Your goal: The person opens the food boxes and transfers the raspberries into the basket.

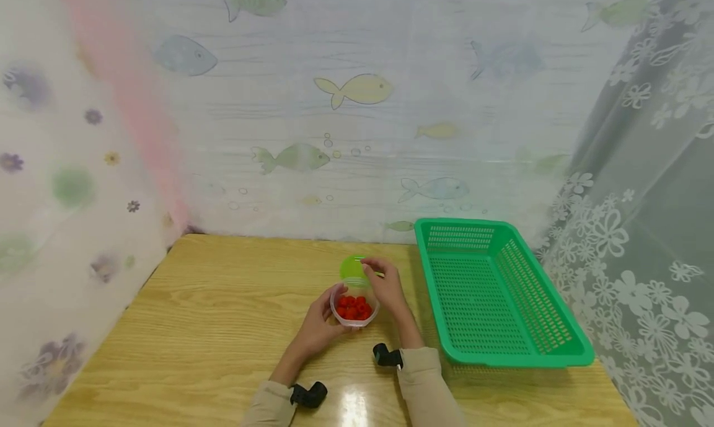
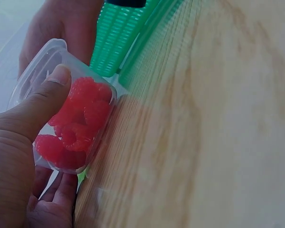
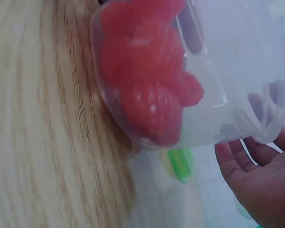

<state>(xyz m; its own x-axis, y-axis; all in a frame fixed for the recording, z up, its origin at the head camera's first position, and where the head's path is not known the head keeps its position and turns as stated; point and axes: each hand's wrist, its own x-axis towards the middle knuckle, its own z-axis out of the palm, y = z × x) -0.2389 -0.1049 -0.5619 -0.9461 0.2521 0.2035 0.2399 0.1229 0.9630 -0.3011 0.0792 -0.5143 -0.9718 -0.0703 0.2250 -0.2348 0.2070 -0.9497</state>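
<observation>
My left hand (image 1: pixel 318 328) grips a clear plastic container (image 1: pixel 334 303) by its side, thumb over the rim, fingers under and behind it. Red raspberries (image 1: pixel 354 308) lie heaped in its bottom. Tilted in the left wrist view, the container (image 2: pixel 61 50) stands close to the table. On its far right side hovers my right hand (image 1: pixel 386 284), fingers loosely bent. In the right wrist view the fingers (image 3: pixel 235 164) of this hand are right at the container's rim corner. Beyond the container lies a bright green lid (image 1: pixel 350 267), partly covered by the right fingertips.
A large green plastic basket (image 1: pixel 435 303) with slatted sides stands on the right of the wooden table (image 1: pixel 234 297). Behind the table hangs a fish-patterned curtain (image 1: pixel 357 185). Lace cloth (image 1: pixel 630 303) borders the right side. Both wrists carry small black cameras (image 1: pixel 309 395).
</observation>
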